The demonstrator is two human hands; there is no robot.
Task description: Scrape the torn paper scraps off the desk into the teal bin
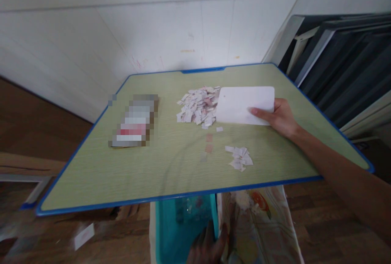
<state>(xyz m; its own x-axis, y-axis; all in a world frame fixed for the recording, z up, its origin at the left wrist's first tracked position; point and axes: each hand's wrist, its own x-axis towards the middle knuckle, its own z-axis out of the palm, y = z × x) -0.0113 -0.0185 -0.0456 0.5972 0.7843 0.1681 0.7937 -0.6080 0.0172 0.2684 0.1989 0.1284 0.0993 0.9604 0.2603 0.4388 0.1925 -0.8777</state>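
Note:
My right hand grips the right end of a white rounded board, thumb on top. The board has a small hole near its upper left corner. Its left end meets a heap of small torn paper pieces and covers part of it. A smaller cluster of paper scraps lies nearer the front edge. Below the table, my left hand is dim and partly cut off by the frame. Its fingers are apart beside the right rim of a teal tray, with nothing visible in them.
The pale green table has a blue edge and stands against a white wall. A pixelated flat item lies at its left. Dark panels lean at the right. Beneath is a patterned cloth; a paper piece lies on the floor.

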